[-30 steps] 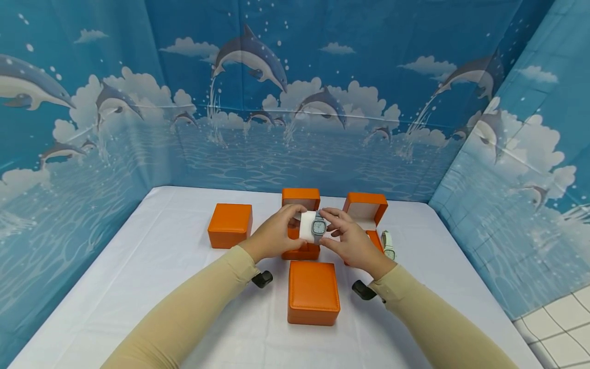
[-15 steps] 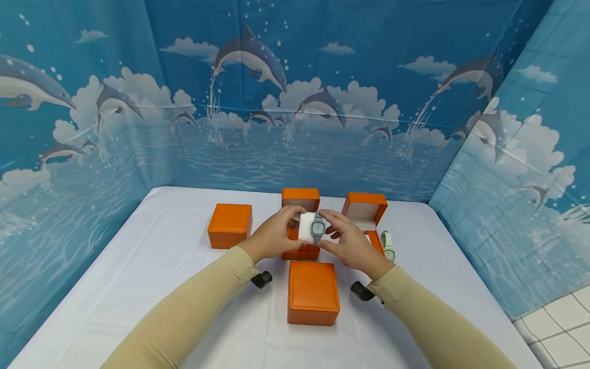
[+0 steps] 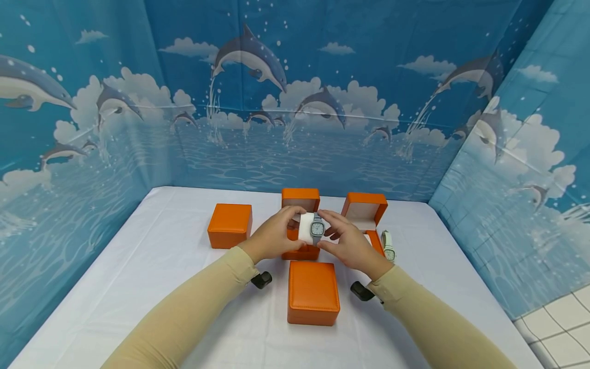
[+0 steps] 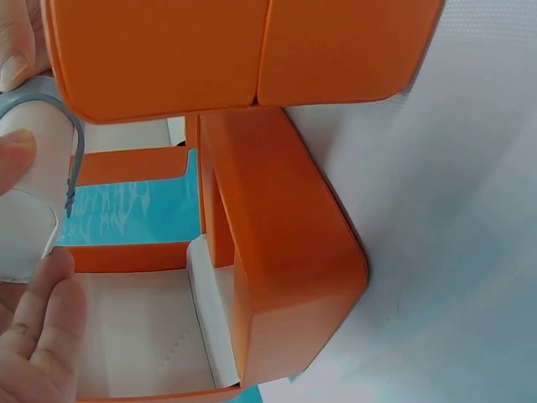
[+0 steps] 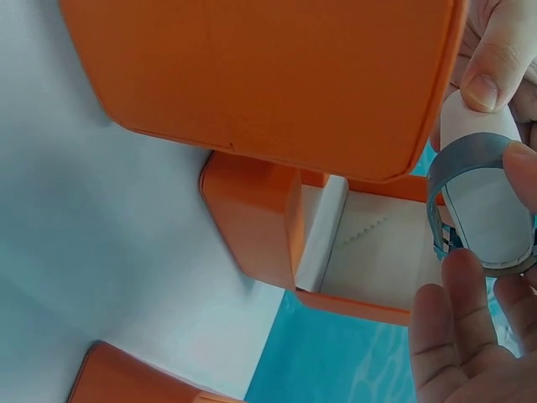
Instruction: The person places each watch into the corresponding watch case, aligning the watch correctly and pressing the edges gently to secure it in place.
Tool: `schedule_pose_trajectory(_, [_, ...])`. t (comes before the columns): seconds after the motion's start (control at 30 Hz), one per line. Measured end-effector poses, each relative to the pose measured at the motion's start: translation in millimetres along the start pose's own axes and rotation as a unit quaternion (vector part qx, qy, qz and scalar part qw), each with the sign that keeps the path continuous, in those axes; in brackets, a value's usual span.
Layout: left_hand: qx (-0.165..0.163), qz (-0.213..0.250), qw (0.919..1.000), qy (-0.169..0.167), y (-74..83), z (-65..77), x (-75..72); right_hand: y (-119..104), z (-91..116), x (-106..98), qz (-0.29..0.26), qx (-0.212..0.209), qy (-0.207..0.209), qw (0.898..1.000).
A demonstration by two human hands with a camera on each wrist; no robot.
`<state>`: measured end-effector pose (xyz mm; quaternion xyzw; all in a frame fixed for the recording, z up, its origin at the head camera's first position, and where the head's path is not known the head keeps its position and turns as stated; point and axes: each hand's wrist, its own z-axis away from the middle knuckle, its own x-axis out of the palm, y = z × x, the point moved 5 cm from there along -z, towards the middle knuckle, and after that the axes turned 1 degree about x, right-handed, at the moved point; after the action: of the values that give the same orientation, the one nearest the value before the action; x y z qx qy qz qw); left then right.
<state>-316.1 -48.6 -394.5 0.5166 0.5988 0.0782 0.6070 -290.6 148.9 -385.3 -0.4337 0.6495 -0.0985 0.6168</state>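
In the head view, my left hand (image 3: 275,234) grips one end of a white watch pillow (image 3: 304,228). A wristwatch (image 3: 317,228) with a grey-blue strap and squarish dial circles the pillow's right end. My right hand (image 3: 352,242) holds the watch there, thumb below and fingertips at the top. In the right wrist view the strap (image 5: 471,154) wraps round the pillow, its dark clasp by the fingertips. Both hands are raised over an open orange watch box (image 3: 300,253), whose lid stands up behind them; the hands hide part of its inside.
Another open orange box (image 3: 374,241) stands to the right, with a pale green-strapped watch (image 3: 387,246) beside it. One closed orange box (image 3: 229,225) sits at the left, another (image 3: 313,292) in front of the hands. A dolphin-print curtain (image 3: 295,148) backs the white table (image 3: 175,230).
Both hands have shifted very slightly left and down with the watch and pillow, the right hand a little more. The boxes and the other watch have not moved.
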Motion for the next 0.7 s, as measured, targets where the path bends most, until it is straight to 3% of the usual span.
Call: schedule_pose_trajectory(0.7, [-0.015, -0.012, 0.9998, 0.0, -1.5, 1.2, 0.1, 0.3, -0.3, 1.4, -0.003, 0.008, -0.009, 1.0])
